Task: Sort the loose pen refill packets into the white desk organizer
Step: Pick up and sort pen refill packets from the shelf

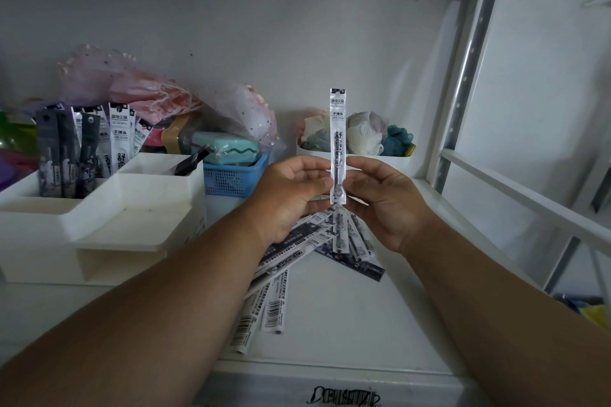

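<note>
A clear pen refill packet (338, 129) with black print stands upright in the middle of the view. My left hand (291, 195) and my right hand (383, 198) pinch its lower end from either side, above the shelf. Under the hands, several loose refill packets (297, 261) lie fanned out on the white shelf surface. The white desk organizer (109, 208) sits at the left; its back left compartment holds several upright packets (82, 152), and a dark packet (190, 162) leans in the back right compartment. Its front tray shows nothing inside.
A blue mesh basket (231, 175) with a teal item stands behind the organizer, with pink gauze bags (142, 92) above it. A white bin (390, 160) of fabric pieces sits at the back right. Metal shelf uprights (463, 82) and a white rail (529, 198) border the right.
</note>
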